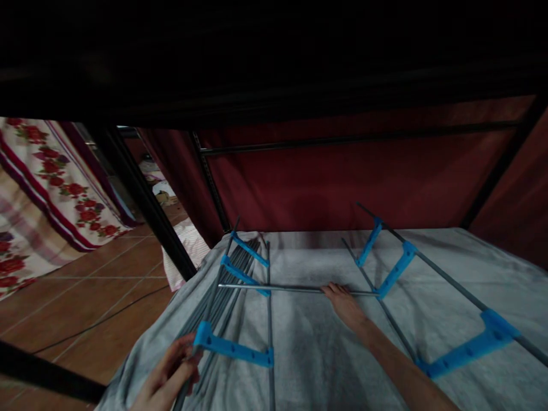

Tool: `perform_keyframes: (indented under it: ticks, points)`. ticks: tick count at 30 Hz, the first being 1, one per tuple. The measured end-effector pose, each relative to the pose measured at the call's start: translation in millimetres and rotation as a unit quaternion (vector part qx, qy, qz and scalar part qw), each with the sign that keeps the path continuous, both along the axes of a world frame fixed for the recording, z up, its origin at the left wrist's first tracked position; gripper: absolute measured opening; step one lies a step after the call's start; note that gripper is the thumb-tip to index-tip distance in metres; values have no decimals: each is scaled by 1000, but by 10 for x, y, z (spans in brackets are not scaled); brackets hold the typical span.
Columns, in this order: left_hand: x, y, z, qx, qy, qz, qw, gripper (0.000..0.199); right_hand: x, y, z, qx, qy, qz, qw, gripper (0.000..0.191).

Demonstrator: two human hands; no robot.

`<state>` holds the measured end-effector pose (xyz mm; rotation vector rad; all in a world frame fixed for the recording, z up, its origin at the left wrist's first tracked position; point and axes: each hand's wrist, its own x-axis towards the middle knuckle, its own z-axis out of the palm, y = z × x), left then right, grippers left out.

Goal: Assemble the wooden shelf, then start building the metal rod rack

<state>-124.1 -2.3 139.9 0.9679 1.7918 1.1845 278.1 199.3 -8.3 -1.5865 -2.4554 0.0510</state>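
My left hand (173,368) is closed around the near end of a grey metal tube (212,297), right beside a blue plastic bracket (233,348). That tube and a second one (269,319) are joined by three blue brackets into a ladder-like side frame. My right hand (345,305) grips a crosswise tube (295,289) from above. Its right end meets a blue bracket (396,271) of the right-hand side frame, while its left end lies over the left frame; whether it is seated there I cannot tell. The right frame also has a larger-looking near bracket (471,345).
A bundle of loose grey tubes (201,311) lies under the left frame on the grey bedsheet (317,354). Black bed posts (145,200) and a dark overhead bunk (274,68) enclose the space. A red curtain (342,188) hangs behind; tiled floor (107,297) lies left.
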Motion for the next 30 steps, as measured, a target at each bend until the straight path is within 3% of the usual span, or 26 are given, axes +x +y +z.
perform_keyframes:
  ticks: [5, 7, 14, 18, 21, 26, 30]
  points:
    - [1, 372, -89, 6, -69, 64, 996, 42, -5, -14, -66, 18, -14, 9, 1000, 52]
    - [3, 537, -106, 18, -110, 62, 992, 36, 7, -15, -85, 28, -11, 14, 999, 52]
    - [75, 952, 60, -18, -246, -35, 968, 38, 52, 4, -153, 55, -8, 24, 998, 49]
    - [-47, 1167, 73, 30, -219, -73, 973, 27, 93, 28, -212, 72, -15, 22, 997, 51]
    - [-154, 1204, 120, 53, -166, -102, 979, 35, 140, 44, -245, 77, -19, 21, 997, 51]
    - [-178, 1063, 239, 31, -114, -120, 986, 54, 149, 55, -273, 74, -43, 15, 996, 54]
    - [-183, 995, 233, 18, -81, -118, 990, 67, 129, 54, -315, 71, -61, 13, 996, 52]
